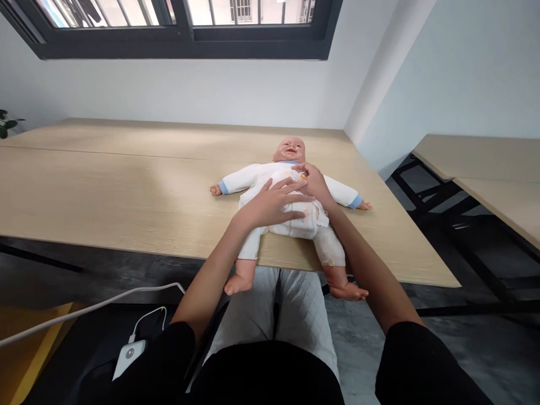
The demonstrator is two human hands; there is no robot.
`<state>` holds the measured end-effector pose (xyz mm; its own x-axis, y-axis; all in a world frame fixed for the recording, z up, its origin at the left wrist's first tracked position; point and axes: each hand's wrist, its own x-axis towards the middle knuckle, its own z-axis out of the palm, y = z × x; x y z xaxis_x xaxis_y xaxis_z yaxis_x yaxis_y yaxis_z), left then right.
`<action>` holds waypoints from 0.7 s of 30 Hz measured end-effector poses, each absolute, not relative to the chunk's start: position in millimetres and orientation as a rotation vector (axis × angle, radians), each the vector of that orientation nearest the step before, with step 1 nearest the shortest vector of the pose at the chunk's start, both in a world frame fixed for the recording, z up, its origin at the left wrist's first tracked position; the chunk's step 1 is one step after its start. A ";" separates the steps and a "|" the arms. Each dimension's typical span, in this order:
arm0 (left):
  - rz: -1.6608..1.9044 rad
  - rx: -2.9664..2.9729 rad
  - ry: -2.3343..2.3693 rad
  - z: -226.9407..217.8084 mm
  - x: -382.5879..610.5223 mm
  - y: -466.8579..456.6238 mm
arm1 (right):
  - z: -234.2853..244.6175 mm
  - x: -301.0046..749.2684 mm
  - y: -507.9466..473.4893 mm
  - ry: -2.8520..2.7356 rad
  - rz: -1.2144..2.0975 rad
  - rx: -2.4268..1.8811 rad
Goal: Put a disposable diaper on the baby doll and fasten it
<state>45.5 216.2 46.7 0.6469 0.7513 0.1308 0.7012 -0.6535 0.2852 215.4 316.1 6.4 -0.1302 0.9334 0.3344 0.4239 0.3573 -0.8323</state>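
Baby doll [270, 179] on its back across the table [126, 191], a little right of the frame's centre: head toward the far edge, arms stretched to both sides, lower legs and feet past the near edge. By the look, probably light, rather soft in the trunk, firmer in the head and limbs, and not very fragile. Best hold likely under the trunk or behind the shoulders, not by one thin limb.

On the doll, a white bodysuit [259, 179] with blue cuffs and, at the hips, a white disposable diaper [297, 224]. Both hands on the doll's front, at the centre of the frame. Left hand [270, 207] spread flat, fingers apart, across the belly just above the diaper. Right hand [314, 183] higher, near the chest, pinching a small orange piece [303, 176], too small to identify.

Farther out, grey trousers [270, 304] below the near edge; at lower left, a white device [129, 357] in a black pocket, with a white cable [84, 312]; at right, a second table [485, 163]; along the top, a dark-framed window [181, 34].
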 end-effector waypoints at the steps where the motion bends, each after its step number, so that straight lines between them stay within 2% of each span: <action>1: 0.346 2.639 1.155 45.6 44.8 225.3 | 4.9 217.2 317.2 -1.718 0.714 -1.199; 6: 0.351 2.583 1.085 41.3 42.5 256.5 | 1.9 234.2 319.9 -1.645 0.736 -1.153; 10: 0.343 2.574 1.088 41.5 49.3 277.2 | -4.1 261.7 315.4 -1.530 0.632 -1.179; 16: 0.620 2.740 1.124 41.4 65.3 306.3 | -22.8 293.4 285.7 -1.639 0.600 -1.273; 21: 0.669 2.548 0.606 49.0 76.5 295.4 | -33.0 291.9 272.4 -1.896 0.625 -1.230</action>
<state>76.5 295.4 49.0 0.7875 0.5078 0.3493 0.2976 -0.8096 0.5060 291.9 272.4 -33.0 -0.2316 0.9112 0.3408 0.5299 0.4119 -0.7413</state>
